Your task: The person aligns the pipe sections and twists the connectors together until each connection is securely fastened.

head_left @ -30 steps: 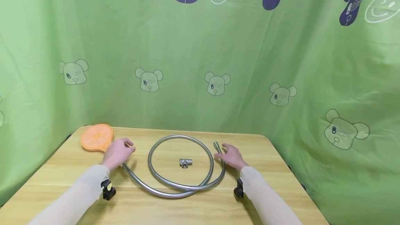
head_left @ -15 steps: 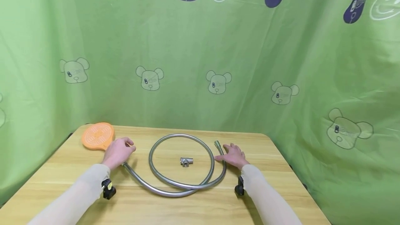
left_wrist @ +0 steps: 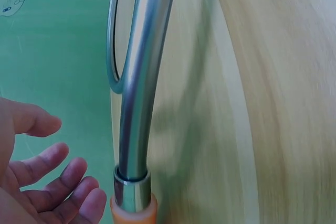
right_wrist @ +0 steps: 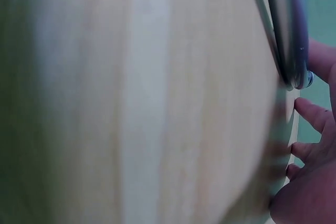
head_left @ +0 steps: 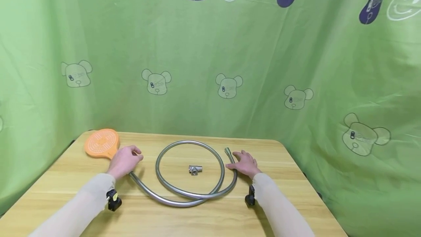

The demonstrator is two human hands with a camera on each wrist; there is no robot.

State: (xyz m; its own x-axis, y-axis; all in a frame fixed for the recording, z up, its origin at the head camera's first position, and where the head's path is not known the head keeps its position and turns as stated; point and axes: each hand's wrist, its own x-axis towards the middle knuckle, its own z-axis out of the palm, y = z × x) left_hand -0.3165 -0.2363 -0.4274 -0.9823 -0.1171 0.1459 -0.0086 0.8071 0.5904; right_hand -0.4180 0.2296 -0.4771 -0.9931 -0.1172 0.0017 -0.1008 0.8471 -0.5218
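An orange shower head (head_left: 102,143) lies face up at the table's far left. Over its handle hovers my left hand (head_left: 125,162), fingers loosely bent and holding nothing. The left wrist view shows this hand beside the steel shower hose (left_wrist: 144,72), whose chrome collar (left_wrist: 132,192) meets the orange handle. From there the hose runs right in one wide loop. Its free end, a metal nut (head_left: 227,151), points toward the back. Next to that end is my right hand (head_left: 245,164), fingers spread, its thumb overlapping the hose in the head view. A small metal tee fitting (head_left: 195,170) sits inside the loop.
The wooden table (head_left: 158,226) ends at a green curtain (head_left: 194,112) printed with bears, which surrounds the back and both sides. Dark wrist cameras hang under both forearms, close above the tabletop.
The right hand's fingers have spread a little, and the head view has shifted slightly. The left hand, shower head, hose and tee fitting stay in place.
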